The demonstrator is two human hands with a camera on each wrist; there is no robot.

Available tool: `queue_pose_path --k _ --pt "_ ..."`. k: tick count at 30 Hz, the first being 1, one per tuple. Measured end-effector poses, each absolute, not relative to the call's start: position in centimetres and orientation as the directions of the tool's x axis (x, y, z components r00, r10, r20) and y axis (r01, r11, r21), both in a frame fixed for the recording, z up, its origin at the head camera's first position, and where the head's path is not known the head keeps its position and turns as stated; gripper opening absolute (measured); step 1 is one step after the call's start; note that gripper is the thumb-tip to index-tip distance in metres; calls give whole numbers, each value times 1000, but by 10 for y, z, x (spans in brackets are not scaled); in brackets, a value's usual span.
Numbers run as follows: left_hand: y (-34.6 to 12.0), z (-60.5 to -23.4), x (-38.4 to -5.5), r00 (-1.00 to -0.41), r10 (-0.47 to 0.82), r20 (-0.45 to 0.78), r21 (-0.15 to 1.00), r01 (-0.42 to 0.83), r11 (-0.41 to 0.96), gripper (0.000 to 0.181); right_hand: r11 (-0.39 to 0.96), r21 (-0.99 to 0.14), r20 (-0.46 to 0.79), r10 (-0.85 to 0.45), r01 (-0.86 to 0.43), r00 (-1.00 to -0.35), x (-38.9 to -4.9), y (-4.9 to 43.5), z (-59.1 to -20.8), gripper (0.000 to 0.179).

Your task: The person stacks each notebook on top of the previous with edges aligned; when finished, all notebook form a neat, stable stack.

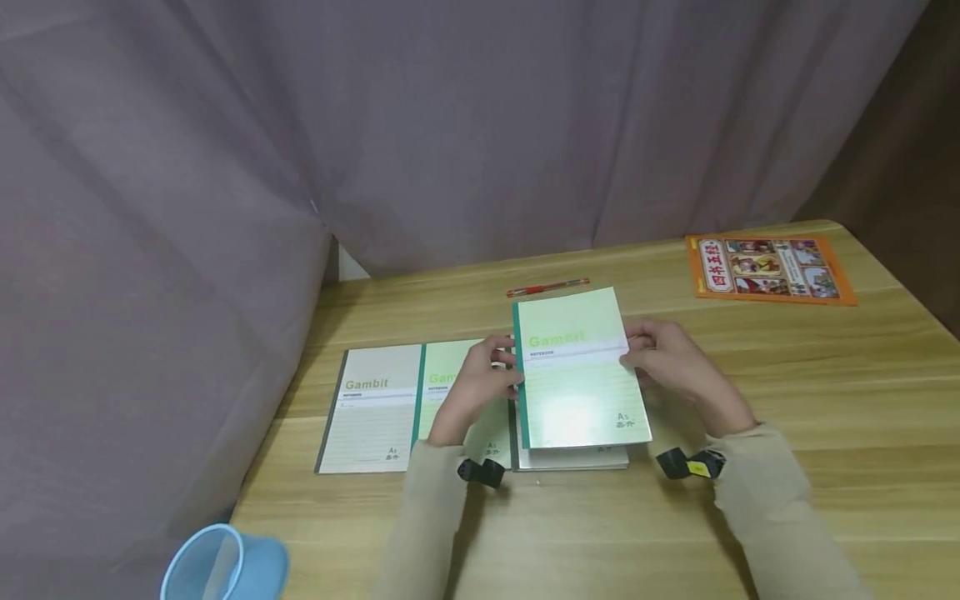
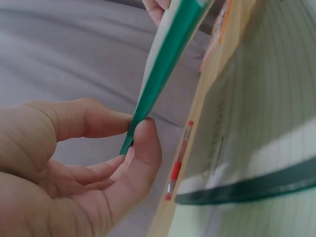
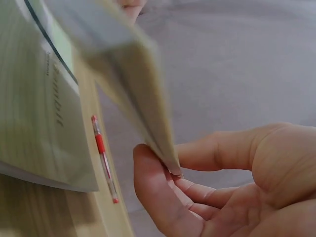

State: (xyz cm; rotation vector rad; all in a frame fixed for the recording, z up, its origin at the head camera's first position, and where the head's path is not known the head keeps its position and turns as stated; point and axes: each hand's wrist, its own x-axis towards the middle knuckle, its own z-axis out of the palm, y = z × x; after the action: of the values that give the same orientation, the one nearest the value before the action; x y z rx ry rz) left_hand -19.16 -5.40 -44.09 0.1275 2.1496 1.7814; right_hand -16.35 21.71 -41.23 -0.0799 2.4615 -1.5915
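Note:
A pale green Gambit notebook [image 1: 581, 400] with a green spine is held up and tilted between both hands. My left hand [image 1: 480, 385] pinches its spine edge; in the left wrist view, thumb and fingers grip the green spine [image 2: 160, 74]. My right hand [image 1: 678, 367] pinches the opposite edge, and the right wrist view shows its page edges [image 3: 143, 94] between thumb and fingers. Beneath it lies a dark-spined notebook [image 1: 551, 461], mostly hidden. To its left lie a green-spined notebook [image 1: 447, 354], partly covered by my left hand, and a grey-spined notebook [image 1: 375, 421].
A red pen [image 1: 547, 288] lies behind the notebooks. An orange picture-covered book [image 1: 772, 268] is at the back right of the wooden table [image 1: 847, 433]. At the lower left sits a light blue cup-like container [image 1: 264, 567]. A grey curtain [image 1: 480, 142] hangs behind the table.

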Motion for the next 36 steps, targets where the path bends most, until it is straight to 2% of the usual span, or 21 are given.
queue_pose_path --k 7,19,27,36 --pt "-54 -453 -191 -930 282 -237 954 -167 250 58 477 -876 -167 -182 62 -969 -163 214 -418 41" --pt "-59 -461 -186 -898 307 -316 913 -199 355 54 431 -896 -219 -222 106 -950 -160 208 -437 36" --pt "-60 -462 -187 -908 285 -306 893 -171 415 51 435 -886 -273 -209 161 -939 -164 201 -448 36" --pt "-59 -462 -190 -921 263 -287 852 -120 510 47 483 -860 -280 -180 164 -943 -171 198 -457 32"
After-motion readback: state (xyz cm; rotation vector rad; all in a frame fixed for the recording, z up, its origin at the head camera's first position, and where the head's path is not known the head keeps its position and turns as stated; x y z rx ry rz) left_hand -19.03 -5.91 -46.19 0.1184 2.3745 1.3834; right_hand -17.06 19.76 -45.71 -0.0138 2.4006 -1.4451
